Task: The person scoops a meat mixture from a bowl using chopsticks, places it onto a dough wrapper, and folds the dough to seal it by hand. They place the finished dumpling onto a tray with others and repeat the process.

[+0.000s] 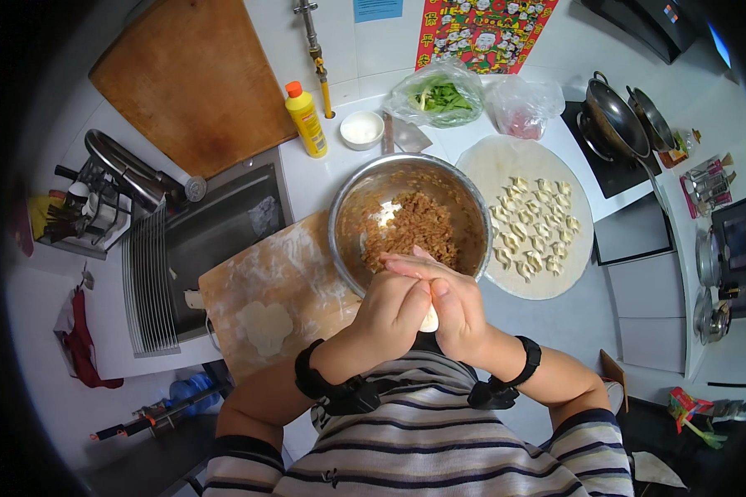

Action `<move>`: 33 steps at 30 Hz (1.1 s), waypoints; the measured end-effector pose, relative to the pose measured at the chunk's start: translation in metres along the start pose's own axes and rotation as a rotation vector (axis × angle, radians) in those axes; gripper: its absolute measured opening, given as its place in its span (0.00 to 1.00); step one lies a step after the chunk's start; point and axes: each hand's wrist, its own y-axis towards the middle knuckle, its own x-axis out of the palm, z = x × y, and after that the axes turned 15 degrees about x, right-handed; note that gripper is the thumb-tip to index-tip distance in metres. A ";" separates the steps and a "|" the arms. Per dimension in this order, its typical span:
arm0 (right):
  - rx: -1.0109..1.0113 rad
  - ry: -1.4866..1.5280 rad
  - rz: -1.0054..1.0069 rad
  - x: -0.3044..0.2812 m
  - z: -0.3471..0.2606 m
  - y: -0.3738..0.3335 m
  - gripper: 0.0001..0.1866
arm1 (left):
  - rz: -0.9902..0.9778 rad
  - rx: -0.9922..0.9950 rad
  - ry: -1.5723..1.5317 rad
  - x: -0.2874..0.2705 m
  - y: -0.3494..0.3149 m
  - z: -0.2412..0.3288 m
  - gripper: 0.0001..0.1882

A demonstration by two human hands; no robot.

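Observation:
Just over the near rim of a large steel bowl (336,222), my left hand (392,308) and my right hand (462,313) are pressed together. Both thumbs and fingers close on a pale dough dumpling (429,320); only its lower end shows below the thumbs, the rest is covered. Brown minced filling (419,217) lies in the bowl. Several dumplings (537,236) are spread on a round pale tray (491,166) to the right. On the left, a few flat dough wrappers (265,328) rest on a floured wooden board (239,277).
A sink (215,224) and dish rack (149,282) stand left. Behind the bowl are a small white bowl (361,130), a cleaver (406,137), a yellow bottle (307,123) and bagged greens (443,98). A wok (613,116) sits on the stove at right.

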 end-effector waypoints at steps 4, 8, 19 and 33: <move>-0.038 0.015 0.029 -0.004 -0.001 -0.003 0.22 | -0.023 0.182 0.173 0.004 0.005 0.004 0.10; -0.063 -0.069 0.042 -0.010 -0.002 -0.008 0.23 | -0.205 0.134 0.174 0.005 -0.006 -0.007 0.08; 0.096 0.138 -0.037 -0.046 0.018 -0.015 0.36 | -0.101 -0.394 -0.204 0.034 0.025 0.005 0.13; 0.022 -0.283 0.316 -0.134 0.047 -0.057 0.07 | 0.077 -0.870 -1.233 0.094 0.044 -0.038 0.28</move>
